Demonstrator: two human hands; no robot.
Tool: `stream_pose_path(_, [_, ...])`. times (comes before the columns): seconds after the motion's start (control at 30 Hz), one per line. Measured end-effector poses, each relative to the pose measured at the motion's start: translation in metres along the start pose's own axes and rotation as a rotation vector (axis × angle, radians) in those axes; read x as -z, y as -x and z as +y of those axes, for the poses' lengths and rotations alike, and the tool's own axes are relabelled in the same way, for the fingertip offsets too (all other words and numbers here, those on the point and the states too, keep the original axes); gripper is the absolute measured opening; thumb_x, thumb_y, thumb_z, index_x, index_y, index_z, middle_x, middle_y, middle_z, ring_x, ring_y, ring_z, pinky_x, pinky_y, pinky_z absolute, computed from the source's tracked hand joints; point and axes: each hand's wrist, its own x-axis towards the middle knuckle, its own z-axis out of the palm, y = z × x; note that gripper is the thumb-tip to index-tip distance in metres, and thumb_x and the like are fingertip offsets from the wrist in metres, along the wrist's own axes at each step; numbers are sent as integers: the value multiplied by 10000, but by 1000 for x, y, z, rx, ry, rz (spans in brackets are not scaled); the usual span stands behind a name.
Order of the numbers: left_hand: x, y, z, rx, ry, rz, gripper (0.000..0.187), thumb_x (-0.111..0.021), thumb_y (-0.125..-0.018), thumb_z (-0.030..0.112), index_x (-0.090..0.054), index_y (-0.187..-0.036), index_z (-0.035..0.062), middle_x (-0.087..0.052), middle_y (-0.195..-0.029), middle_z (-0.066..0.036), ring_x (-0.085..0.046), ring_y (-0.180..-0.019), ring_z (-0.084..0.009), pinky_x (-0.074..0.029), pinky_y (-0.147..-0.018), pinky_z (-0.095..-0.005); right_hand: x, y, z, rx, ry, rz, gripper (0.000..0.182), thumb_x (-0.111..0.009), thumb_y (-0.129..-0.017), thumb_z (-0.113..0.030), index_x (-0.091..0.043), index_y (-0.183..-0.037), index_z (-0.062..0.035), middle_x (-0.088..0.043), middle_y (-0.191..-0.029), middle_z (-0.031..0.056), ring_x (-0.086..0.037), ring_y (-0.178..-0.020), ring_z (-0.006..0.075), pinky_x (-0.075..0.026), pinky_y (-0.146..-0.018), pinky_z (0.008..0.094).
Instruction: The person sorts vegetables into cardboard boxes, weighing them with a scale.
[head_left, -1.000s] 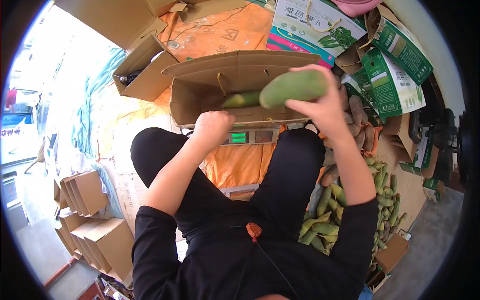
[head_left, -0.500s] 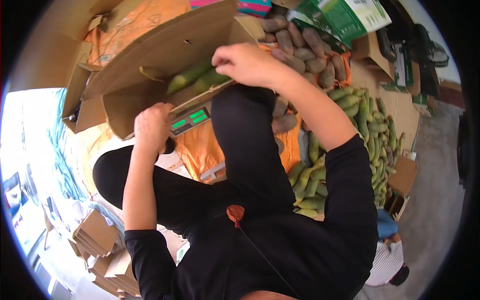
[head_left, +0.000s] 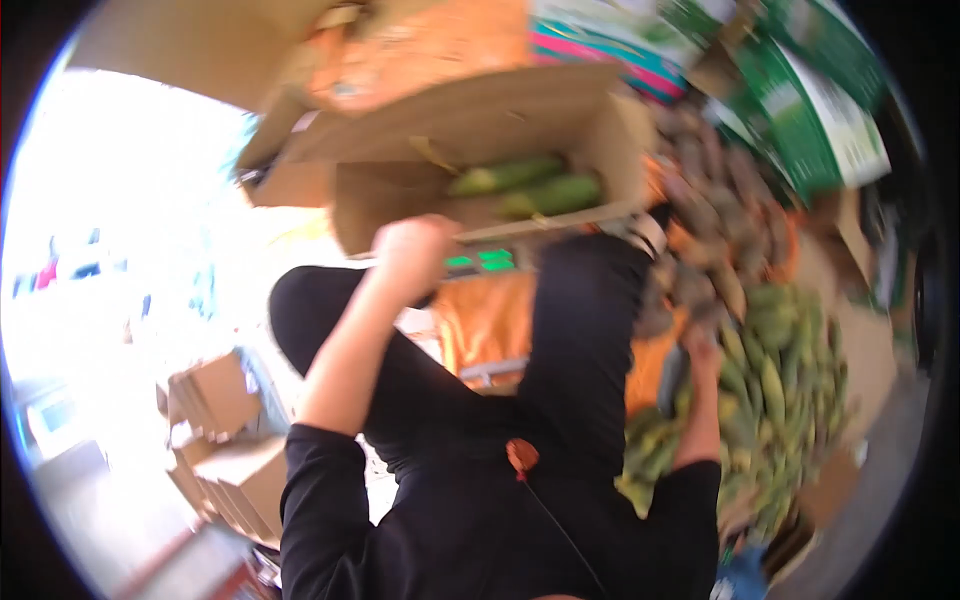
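Note:
A cardboard box [head_left: 380, 210] stands open in front of my knees, with two long green vegetables [head_left: 550, 194] lying inside it. My left hand [head_left: 415, 252] is closed over its near rim, toward the left corner. Right below that rim a weighing scale [head_left: 495, 261] shows lit green digits. My right hand [head_left: 700, 348] is low on the right, off the box, between brownish elongated vegetables [head_left: 705, 215] and a large heap of green ones [head_left: 775, 380]. Motion blur smears its fingers, and I cannot tell whether it holds anything.
Orange sheeting [head_left: 485, 315] covers the floor between my legs. Green and white cartons [head_left: 800, 120] stand at the back right, beside a colourful pack [head_left: 590, 50]. Folded cardboard boxes [head_left: 240, 470] are stacked at the lower left.
My right hand has left the box's near rim and moved down to the right, to the vegetable piles. My left hand stays at the rim. The whole view has shifted and blurred.

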Motion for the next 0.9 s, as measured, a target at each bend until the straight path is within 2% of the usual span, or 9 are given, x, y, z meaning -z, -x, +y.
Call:
stream_pose_path(0.03, [-7, -2, -5, -34, -13, 33, 112, -607, -742, 115, -634, -851, 113, -646, -902, -88, -647, -860, -283, -532, -697, -405, 12, 8, 71, -97, 647, -143, 304, -597, -837, -198, -636, -1085, -26, -653, -1029, 186, -633, -944, 296, -479, -845, 339])
stream_pose_path(0.07, [-10, -7, -6, 36, -33, -111, 348, -688, -638, 89, -625, -979, 118, -629, -954, -66, -624, -932, -264, -526, -750, -375, 25, 27, 13, -210, 464, -72, 423, -611, -823, -260, -596, -1144, 15, -617, -1086, 248, -584, -1029, 387, -458, -890, 392])
stream_pose_path(0.1, [-12, -7, -7, 31, 32, -68, 184, -607, -745, 128, -629, -927, 108, -632, -925, -77, -627, -904, -280, -523, -731, -394, 26, 36, 25, -324, 568, 18, 516, -594, -830, -406, -585, -1158, -8, -616, -1120, 215, -571, -1038, 405, -458, -855, 452])
stream_pose_path(0.27, [-6, -3, -4, 38, 132, 37, 94, -583, -780, 168, -634, -835, 111, -623, -844, -72, -635, -835, -284, -514, -686, -415, 26, 32, 71, -633, 612, -2, 772, -746, -695, -402, -446, -1295, -18, -549, -1239, 202, -528, -1130, 385, -437, -920, 470])
stream_pose_path(0.37, [-4, -2, -1, 33, 139, 35, 93, -577, -782, 171, -627, -829, 107, -621, -832, -72, -635, -834, -286, -514, -684, -412, 12, 19, 15, -901, 631, 43, 801, -789, -637, -376, -445, -1287, -58, -543, -1234, 178, -525, -1137, 371, -435, -937, 483])
stream_pose_path(0.5, [-9, -6, -5, 28, 90, 18, 118, -599, -777, 194, -622, -834, 93, -623, -841, -72, -636, -836, -284, -514, -683, -406, -11, 13, 35, -637, 810, -172, 724, -794, -636, -362, -485, -1225, -78, -556, -1181, 174, -532, -1110, 365, -442, -933, 495])
stream_pose_path(0.6, [-8, -5, -4, 16, 101, 12, 117, -604, -776, 197, -625, -837, 100, -624, -843, -71, -636, -833, -284, -514, -681, -406, -41, 33, 4, -494, 851, -293, 525, -677, -769, -351, -520, -1175, -58, -587, -1125, 188, -563, -1054, 388, -463, -899, 474])
stream_pose_path(0.73, [-4, -2, -3, -1, 114, 19, 109, -605, -770, 192, -624, -819, 96, -623, -835, -77, -634, -820, -290, -515, -671, -404, -46, 37, -14, -544, 925, -378, 509, -685, -781, -278, -515, -1197, -38, -585, -1140, 198, -563, -1079, 367, -459, -905, 483])
stream_pose_path(0.9, [-11, -4, -5, -18, 122, 68, 85, -612, -711, 131, -628, -784, 91, -630, -796, -96, -643, -781, -291, -515, -646, -405, 9, 33, 38, -340, 586, -144, 609, -733, -737, -248, -486, -1245, -21, -590, -1159, 183, -579, -1085, 307, -467, -912, 427])
